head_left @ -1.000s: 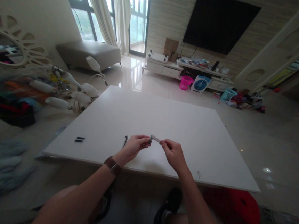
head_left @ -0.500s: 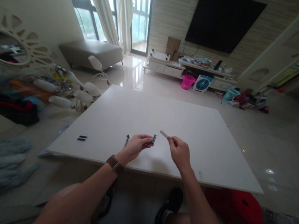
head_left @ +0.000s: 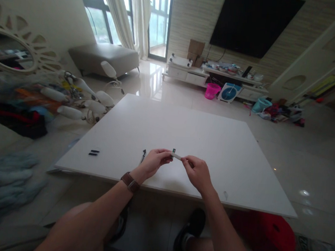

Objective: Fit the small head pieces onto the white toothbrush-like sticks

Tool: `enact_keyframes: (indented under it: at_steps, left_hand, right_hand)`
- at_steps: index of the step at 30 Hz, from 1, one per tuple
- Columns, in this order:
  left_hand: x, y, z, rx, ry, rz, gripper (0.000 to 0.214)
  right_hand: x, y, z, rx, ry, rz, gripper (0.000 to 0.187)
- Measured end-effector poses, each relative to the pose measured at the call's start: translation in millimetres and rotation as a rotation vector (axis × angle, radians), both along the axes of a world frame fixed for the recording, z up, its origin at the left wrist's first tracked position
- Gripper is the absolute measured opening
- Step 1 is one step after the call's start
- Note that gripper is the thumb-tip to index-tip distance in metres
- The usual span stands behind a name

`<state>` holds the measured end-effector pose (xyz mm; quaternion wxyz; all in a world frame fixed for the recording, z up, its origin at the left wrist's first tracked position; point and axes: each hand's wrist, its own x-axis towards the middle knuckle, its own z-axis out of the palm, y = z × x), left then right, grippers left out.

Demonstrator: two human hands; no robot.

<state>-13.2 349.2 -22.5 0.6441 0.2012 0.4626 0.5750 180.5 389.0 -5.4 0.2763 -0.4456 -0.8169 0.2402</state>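
Strips [head_left: 94, 152], two, dark and parallel, lie on the white table [head_left: 185, 123] inboard of its left edge, near the near left corner. A brown wrist strap [head_left: 130, 182] encircles the left wrist at the near edge. A slender dark item [head_left: 143, 154] lies on the table just left of the left hand [head_left: 152, 162]. The left hand is closed to a pinch, gripping a small green-and-dark piece [head_left: 174, 151] above the table, opposite the middle of the near edge. A pale bar [head_left: 177, 156] crosses in front of this piece; whether they touch cannot be told. The right hand [head_left: 197, 171] pinches the bar's right end, its remaining fingers curled inward. A small pale item [head_left: 225, 195], too indistinct to identify, lies on the table close to the near edge, toward the near right corner.
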Motion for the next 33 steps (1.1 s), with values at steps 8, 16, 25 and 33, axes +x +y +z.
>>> enact_keyframes:
  at_steps: [8, 16, 25, 33]
  left_hand:
    - [-0.4, 0.4, -0.8, 0.020, 0.029, -0.037, 0.019]
    - [-1.9, 0.9, -2.1, 0.021, 0.031, -0.036, 0.023]
    - [-2.6, 0.0, -0.2, 0.035, 0.055, -0.031, 0.025]
    - [-4.3, -0.5, 2.1, 0.033, 0.117, -0.030, 0.023]
  right_hand:
    - [4.3, -0.7, 0.9, 0.022, 0.002, -0.032, 0.035]
    - [0.9, -0.9, 0.1, 0.042, -0.027, -0.074, 0.035]
    - [3.3, -1.8, 1.1, 0.047, -0.017, -0.109, 0.037]
    - [7.5, -3.4, 4.9, -0.072, 0.016, 0.125, 0.036]
